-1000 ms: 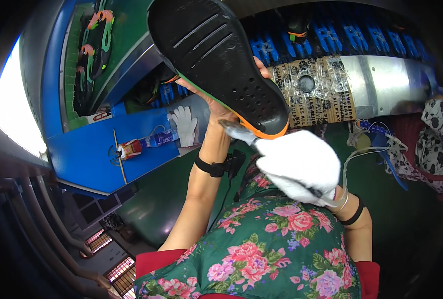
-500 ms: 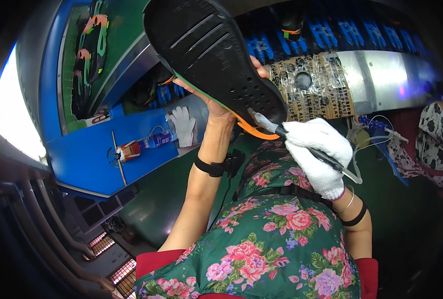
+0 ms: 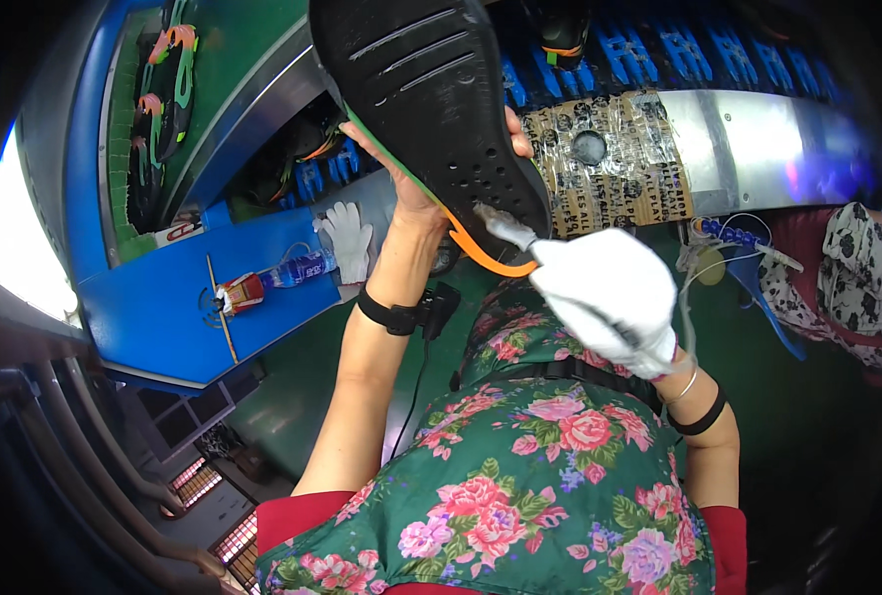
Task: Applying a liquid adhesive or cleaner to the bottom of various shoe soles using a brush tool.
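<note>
Holding a shoe sole-up in front of the camera, the bare left hand grips it from below, fingers wrapped around the far edge and the thumb side against the near edge, so the grasp is firmly closed on the shoe. Its black outsole, with moulded grooves and small round holes, fills the upper middle of the view; a green and orange rim runs along its lower edge. A black wristband sits on the left wrist.

The right hand, in a white glove, is clenched around a thin pale tool whose tip touches the outsole near the orange heel rim. Whether the tool is a brush or a scraper cannot be told. A black band and a thin bangle circle the right wrist.

Below both arms lies a green floral apron over red sleeves. To the left, a blue work surface carries a plastic bottle lying on its side and a spare white glove. Further shoes with orange and green trim rest on the green belt at upper left. Behind the shoe, a metal panel patched with brown tape runs to the right.
</note>
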Demonstrator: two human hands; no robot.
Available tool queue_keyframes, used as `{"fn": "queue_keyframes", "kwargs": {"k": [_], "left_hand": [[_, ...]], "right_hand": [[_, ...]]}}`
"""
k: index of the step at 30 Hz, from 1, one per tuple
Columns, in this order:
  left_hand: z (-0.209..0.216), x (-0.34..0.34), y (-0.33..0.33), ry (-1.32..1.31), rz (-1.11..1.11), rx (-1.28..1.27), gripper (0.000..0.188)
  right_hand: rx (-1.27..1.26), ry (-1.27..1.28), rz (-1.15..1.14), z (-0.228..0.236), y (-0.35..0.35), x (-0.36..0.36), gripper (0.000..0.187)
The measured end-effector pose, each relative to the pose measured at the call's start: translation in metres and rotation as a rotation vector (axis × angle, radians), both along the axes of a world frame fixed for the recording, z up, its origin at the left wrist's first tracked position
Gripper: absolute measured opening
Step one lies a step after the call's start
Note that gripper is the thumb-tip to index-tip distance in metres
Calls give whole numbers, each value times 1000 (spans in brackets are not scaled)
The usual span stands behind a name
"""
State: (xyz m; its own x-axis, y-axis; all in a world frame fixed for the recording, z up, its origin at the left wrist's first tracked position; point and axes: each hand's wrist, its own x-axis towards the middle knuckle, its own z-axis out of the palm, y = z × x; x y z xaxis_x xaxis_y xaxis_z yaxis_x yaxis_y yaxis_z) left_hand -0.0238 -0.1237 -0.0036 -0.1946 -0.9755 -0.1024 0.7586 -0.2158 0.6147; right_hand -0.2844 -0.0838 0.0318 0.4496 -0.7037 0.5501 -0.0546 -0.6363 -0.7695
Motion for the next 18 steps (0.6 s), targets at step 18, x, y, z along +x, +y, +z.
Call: {"fn": "queue_keyframes", "kwargs": {"k": [18], "left_hand": [[-19,13,-5,181,-427,-21,126]], "right_hand": [[-17,52,345,-5,-16,2,42]]}}
